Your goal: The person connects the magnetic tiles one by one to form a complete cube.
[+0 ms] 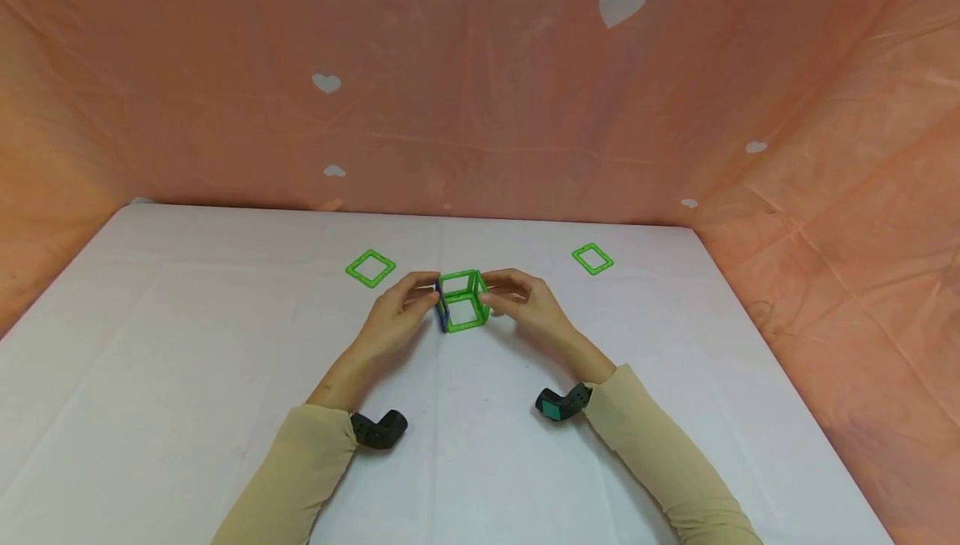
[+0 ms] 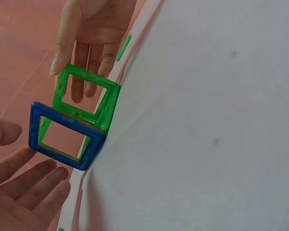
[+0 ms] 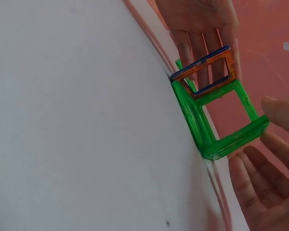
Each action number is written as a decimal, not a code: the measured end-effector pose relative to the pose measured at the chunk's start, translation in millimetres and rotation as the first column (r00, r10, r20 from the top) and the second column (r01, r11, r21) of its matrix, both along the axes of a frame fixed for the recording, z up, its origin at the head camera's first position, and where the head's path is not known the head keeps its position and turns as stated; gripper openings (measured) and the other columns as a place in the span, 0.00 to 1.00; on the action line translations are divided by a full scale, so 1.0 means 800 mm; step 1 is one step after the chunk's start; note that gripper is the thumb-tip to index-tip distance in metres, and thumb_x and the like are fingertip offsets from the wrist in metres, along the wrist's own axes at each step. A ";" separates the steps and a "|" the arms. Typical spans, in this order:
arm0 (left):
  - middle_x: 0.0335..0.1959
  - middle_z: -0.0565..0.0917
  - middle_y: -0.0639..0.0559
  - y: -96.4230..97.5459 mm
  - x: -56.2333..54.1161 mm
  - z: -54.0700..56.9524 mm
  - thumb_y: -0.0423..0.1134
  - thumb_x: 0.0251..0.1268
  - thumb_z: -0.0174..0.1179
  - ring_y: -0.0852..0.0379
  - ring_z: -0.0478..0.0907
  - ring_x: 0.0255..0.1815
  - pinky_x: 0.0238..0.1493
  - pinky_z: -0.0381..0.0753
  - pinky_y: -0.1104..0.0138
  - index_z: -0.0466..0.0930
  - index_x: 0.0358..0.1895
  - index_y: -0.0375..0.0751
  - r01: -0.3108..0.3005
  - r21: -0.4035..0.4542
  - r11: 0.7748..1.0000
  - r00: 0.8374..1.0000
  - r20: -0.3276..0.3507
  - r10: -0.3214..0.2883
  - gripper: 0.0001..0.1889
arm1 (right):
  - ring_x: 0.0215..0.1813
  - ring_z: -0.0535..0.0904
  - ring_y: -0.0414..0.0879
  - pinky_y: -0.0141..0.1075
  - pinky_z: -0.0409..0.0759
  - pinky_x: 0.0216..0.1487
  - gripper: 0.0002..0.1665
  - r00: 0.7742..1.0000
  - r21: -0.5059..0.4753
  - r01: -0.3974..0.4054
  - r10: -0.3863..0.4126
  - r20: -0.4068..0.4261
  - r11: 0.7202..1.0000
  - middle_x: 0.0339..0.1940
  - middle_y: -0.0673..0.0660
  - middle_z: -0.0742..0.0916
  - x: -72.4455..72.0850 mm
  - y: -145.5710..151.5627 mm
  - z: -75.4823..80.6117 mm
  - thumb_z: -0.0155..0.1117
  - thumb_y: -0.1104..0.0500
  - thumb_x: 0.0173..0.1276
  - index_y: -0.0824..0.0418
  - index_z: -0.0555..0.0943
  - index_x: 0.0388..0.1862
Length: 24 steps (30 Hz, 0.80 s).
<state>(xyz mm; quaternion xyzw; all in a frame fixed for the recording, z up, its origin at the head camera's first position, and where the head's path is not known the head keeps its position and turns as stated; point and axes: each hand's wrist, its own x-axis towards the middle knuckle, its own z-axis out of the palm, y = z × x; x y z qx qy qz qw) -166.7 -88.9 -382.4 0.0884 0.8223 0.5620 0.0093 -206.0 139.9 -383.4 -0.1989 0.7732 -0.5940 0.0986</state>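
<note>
An open box of square magnetic tiles stands between both hands, with green tiles (image 1: 466, 326) at its bottom, back and right. On its left side is a blue tile (image 2: 67, 137), with an orange tile (image 3: 220, 65) along its inner face. My left hand (image 1: 393, 312) is at the blue side. Its index fingertip meets the tile's edge, while the thumb stands slightly apart in the left wrist view. On the opposite side, my right hand (image 1: 528, 303) pinches the outer edge of the green right tile (image 3: 238, 139) with thumb and index finger.
Flat on the white table (image 1: 187, 362) lie two loose green tiles, one at the back left (image 1: 371, 268) and another at the back right (image 1: 592, 258). An orange cloth (image 1: 450, 95) with pale hearts hangs behind the table. Black cameras sit at both wrists.
</note>
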 end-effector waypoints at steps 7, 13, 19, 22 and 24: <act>0.61 0.77 0.39 0.002 -0.001 -0.001 0.35 0.71 0.52 0.43 0.76 0.60 0.61 0.73 0.53 0.72 0.62 0.36 -0.036 0.007 0.999 0.999 -0.003 0.036 0.18 | 0.32 0.81 0.48 0.35 0.77 0.26 0.19 0.999 0.016 0.011 -0.011 -0.035 1.000 0.45 0.66 0.83 -0.001 0.002 0.000 0.63 0.64 0.66 0.69 0.77 0.56; 0.58 0.79 0.40 0.004 -0.001 -0.002 0.34 0.71 0.51 0.44 0.78 0.57 0.61 0.73 0.54 0.74 0.59 0.36 -0.070 0.000 0.998 0.998 0.005 0.070 0.16 | 0.29 0.81 0.48 0.34 0.77 0.27 0.17 0.999 0.029 0.050 -0.050 -0.009 0.998 0.42 0.64 0.85 -0.002 0.000 0.000 0.63 0.61 0.67 0.67 0.79 0.53; 0.52 0.81 0.37 0.005 -0.001 -0.001 0.33 0.71 0.52 0.43 0.80 0.53 0.57 0.75 0.55 0.75 0.57 0.34 -0.089 0.017 0.996 0.996 -0.007 0.089 0.15 | 0.32 0.83 0.48 0.34 0.78 0.29 0.17 0.998 0.036 0.061 -0.061 0.005 0.997 0.44 0.68 0.85 -0.003 -0.002 0.002 0.62 0.61 0.68 0.67 0.79 0.54; 0.50 0.82 0.37 0.006 -0.002 -0.001 0.33 0.70 0.52 0.44 0.81 0.51 0.54 0.76 0.57 0.75 0.56 0.34 -0.091 0.007 0.996 0.996 -0.022 0.091 0.15 | 0.32 0.83 0.52 0.35 0.79 0.29 0.17 0.998 0.032 0.063 -0.063 0.006 0.998 0.44 0.70 0.85 -0.002 -0.004 0.008 0.61 0.62 0.68 0.68 0.79 0.54; 0.50 0.82 0.36 0.006 -0.002 -0.002 0.33 0.70 0.51 0.44 0.81 0.50 0.53 0.77 0.57 0.75 0.57 0.34 -0.085 0.002 0.996 0.996 -0.027 0.085 0.15 | 0.33 0.83 0.56 0.36 0.79 0.29 0.17 0.998 0.029 0.062 -0.062 -0.001 0.998 0.43 0.71 0.84 0.001 -0.004 0.013 0.61 0.63 0.68 0.69 0.79 0.54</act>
